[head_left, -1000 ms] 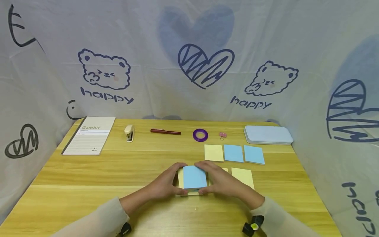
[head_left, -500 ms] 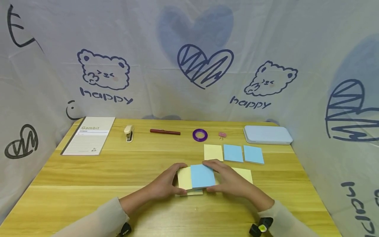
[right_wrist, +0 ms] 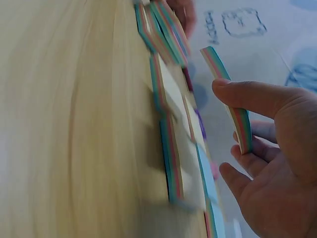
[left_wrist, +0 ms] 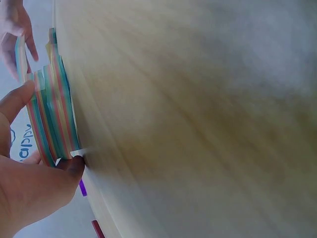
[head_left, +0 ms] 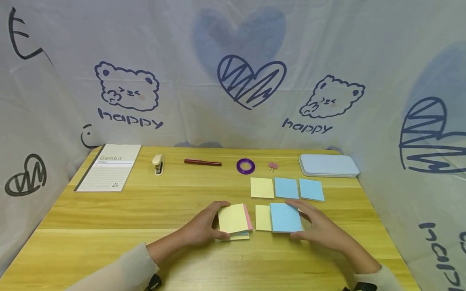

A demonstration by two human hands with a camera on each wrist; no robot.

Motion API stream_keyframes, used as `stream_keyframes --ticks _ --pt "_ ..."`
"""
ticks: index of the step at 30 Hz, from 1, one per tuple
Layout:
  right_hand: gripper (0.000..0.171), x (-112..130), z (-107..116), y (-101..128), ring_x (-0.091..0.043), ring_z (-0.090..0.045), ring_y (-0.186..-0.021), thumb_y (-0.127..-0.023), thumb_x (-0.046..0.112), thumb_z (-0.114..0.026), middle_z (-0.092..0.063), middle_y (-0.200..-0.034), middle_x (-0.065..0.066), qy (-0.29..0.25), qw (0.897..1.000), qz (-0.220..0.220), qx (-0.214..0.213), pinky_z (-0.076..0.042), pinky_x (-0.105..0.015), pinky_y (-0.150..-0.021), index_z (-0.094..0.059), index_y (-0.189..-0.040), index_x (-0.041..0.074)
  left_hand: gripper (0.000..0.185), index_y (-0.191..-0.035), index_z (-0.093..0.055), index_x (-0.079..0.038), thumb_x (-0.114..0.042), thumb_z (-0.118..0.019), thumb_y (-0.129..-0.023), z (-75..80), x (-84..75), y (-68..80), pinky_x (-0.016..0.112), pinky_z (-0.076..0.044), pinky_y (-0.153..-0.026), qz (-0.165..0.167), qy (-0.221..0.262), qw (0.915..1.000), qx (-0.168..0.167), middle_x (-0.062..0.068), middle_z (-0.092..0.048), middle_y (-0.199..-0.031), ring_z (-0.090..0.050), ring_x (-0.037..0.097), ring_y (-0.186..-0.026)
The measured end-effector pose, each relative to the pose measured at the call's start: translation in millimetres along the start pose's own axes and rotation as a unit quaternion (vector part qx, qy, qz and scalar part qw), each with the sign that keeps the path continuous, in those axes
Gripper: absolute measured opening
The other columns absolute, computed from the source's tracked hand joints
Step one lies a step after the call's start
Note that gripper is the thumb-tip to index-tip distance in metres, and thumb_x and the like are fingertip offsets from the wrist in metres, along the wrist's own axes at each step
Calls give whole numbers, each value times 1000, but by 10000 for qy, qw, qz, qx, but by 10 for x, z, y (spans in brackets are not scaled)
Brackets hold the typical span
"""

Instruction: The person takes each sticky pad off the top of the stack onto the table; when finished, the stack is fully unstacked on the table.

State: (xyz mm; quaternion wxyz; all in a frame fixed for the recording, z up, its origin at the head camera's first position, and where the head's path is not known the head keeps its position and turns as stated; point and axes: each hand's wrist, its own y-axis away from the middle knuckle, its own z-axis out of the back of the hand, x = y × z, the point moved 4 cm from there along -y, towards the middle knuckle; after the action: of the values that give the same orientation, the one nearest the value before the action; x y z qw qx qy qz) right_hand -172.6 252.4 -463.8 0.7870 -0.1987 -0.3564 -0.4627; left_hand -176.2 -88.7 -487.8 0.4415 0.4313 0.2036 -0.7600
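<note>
Your right hand (head_left: 320,230) pinches the blue-topped pad (head_left: 285,217) by its edges, lifted just right of the yellow pad (head_left: 263,217). Lower it flat and square alongside. Left hand (head_left: 198,228) grips the remaining stack (head_left: 234,220); hold it steady.

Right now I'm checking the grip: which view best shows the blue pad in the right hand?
The right wrist view: the blue pad sits edge-on between thumb and fingers of the right hand. The head view shows only its top; the left wrist view barely shows it.

Pale beige long sleeves on both arms w/ small black cams strapped at wrists.
</note>
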Motion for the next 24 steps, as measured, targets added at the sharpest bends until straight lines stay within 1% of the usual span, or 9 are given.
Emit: stream_keyframes --ticks 1,4,6,8,11,15,17,20,24 --pt "87 -40 41 49 -38 -36 -148 -85 27 -86 -39 -162 -10 132 9999 -20 -65 -39 -49 -116 -41 -158 16 92 -155 -35 -4 -24 -88 -83 0 -1 0 62 -35 -117 6 1 10000 -1 19 -44 -153 -42 42 -142" --pt "88 -171 159 185 -36 -35 -148 -86 30 -86 -37 -163 -10 300 9994 -30 -188 -36 -26 -117 -39 -159 17 92 -155 -35 -5 -24 -89 -83 1 1 1 61 -36 -116 17 -25 10000 -18 18 -45 -152 -44 41 -140" --pt "89 -255 233 276 -36 -34 -148 -86 34 -85 -36 -163 -9 331 9990 -140 -252 -29 -12 -112 -38 -160 19 91 -155 -36 -5 -24 -89 -83 2 4 1 60 -38 -115 17 -45 10000 -25 18 -47 -150 -47 39 -137" --pt "89 -344 297 355 -40 -32 -147 -86 33 -84 -35 -164 -11 154 9993 -199 -268 -23 -3 -108 -37 -160 16 91 -155 -36 -5 -24 -89 -83 3 6 2 59 -39 -114 17 -73 10000 -27 16 -48 -148 -49 37 -135" --pt "89 -485 390 474 -47 -29 -148 -87 34 -84 -33 -163 -15 -46 9983 -512 -291 -23 -1 -106 -36 -159 15 91 -155 -36 -5 -24 -89 -83 5 2 3 57 -41 -113 5 -78 10000 -31 15 -50 -145 -51 35 -131" --pt "90 -710 495 584 -50 -24 -149 -86 28 -85 -28 -163 -21 -390 9948 -903 -278 -25 0 -104 -35 -159 12 91 -155 -36 -5 -24 -89 -83 8 -5 4 58 -40 -113 -1 -97 9999 -42 15 -51 -145 -51 36 -132" --pt "91 -810 537 620 -53 -22 -148 -85 24 -85 -26 -164 -24 -498 9933 -1005 -280 -25 1 -102 -34 -158 9 90 -155 -36 -6 -24 -88 -83 7 -5 5 59 -39 -114 6 -88 10000 -31 15 -50 -146 -50 36 -134" --pt "90 -919 586 658 -53 -24 -147 -85 22 -85 -26 -163 -25 -385 9938 -1000 -307 -24 1 -101 -34 -158 9 90 -155 -36 -6 -25 -88 -83 6 -6 4 59 -39 -114 10 -62 10000 -17 15 -50 -146 -49 36 -134" --pt "87 -979 612 668 -51 -27 -146 -87 30 -84 -32 -160 -24 109 9957 -864 -316 -17 5 -97 -37 -158 15 90 -155 -36 -6 -25 -88 -84 3 -6 -1 59 -39 -114 6 -47 10000 -5 15 -49 -147 -49 37 -135"
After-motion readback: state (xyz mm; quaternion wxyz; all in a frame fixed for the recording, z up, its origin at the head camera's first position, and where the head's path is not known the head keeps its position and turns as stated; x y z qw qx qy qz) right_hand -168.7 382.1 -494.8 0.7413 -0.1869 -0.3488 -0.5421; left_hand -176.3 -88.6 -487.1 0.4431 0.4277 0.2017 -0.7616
